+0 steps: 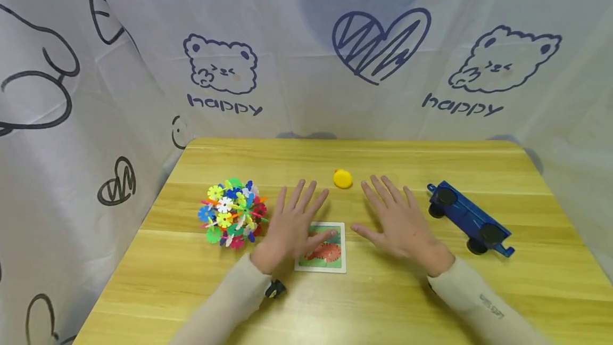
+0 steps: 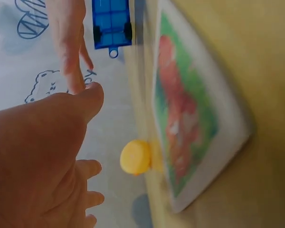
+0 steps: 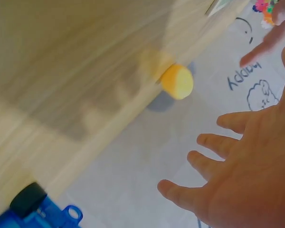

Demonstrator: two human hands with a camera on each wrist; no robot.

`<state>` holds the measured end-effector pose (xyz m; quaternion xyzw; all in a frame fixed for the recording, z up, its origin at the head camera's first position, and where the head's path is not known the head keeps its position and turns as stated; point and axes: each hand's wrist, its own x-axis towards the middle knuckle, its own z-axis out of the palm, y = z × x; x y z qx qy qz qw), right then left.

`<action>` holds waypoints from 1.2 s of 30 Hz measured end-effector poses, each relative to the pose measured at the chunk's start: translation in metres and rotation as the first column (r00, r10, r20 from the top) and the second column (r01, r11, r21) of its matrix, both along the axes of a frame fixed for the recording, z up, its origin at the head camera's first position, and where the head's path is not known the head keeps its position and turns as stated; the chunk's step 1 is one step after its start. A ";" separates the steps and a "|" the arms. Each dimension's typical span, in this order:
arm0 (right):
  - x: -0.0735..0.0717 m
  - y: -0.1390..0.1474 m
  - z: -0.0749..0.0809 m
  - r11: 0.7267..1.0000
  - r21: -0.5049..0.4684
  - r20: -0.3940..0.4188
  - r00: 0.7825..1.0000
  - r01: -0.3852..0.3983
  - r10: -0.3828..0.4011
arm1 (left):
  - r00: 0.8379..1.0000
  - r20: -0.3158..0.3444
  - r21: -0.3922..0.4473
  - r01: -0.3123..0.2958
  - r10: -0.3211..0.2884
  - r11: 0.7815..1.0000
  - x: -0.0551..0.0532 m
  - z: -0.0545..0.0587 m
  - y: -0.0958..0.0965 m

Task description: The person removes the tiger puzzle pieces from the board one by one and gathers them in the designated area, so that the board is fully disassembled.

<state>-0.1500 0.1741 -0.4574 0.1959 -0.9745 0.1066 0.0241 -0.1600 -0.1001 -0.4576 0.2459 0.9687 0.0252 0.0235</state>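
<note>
Both hands are held above the table with fingers spread and palms down, holding nothing. In the head view the left hand (image 1: 292, 225) covers part of a square picture card (image 1: 322, 262) with a red shape on green. Beyond the fingertips, between the two hands, sits a small round yellow object (image 1: 342, 179). The right hand (image 1: 399, 225) is nearest to a blue toy wagon (image 1: 471, 217) with black wheels, apart from it. Left of the left hand stands a ball of colourful flower-shaped plastic pieces (image 1: 233, 213). The left wrist view shows the card (image 2: 190, 114) close up.
The wooden table (image 1: 383, 307) ends at a back edge against a white curtain (image 1: 297, 68) printed with bears and hearts. More of the curtain hangs on the left and right sides. A small black device (image 1: 275, 288) is strapped at the left wrist.
</note>
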 end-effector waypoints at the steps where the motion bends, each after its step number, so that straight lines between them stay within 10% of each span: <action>1: 0.002 -0.002 -0.001 1.000 -0.008 0.001 1.000 -0.005 0.005 | 1.000 0.007 0.018 0.006 -0.006 1.000 0.003 -0.002 -0.001; 23: 0.027 -0.032 -0.012 0.999 -0.015 0.111 0.993 -0.044 0.045 | 0.969 0.131 0.244 0.171 -0.207 0.955 0.035 -0.024 -0.019; 36: 0.027 -0.044 -0.008 0.996 -0.023 0.166 0.982 -0.084 0.087 | 0.964 0.020 0.249 0.253 -0.266 0.935 0.037 -0.025 -0.014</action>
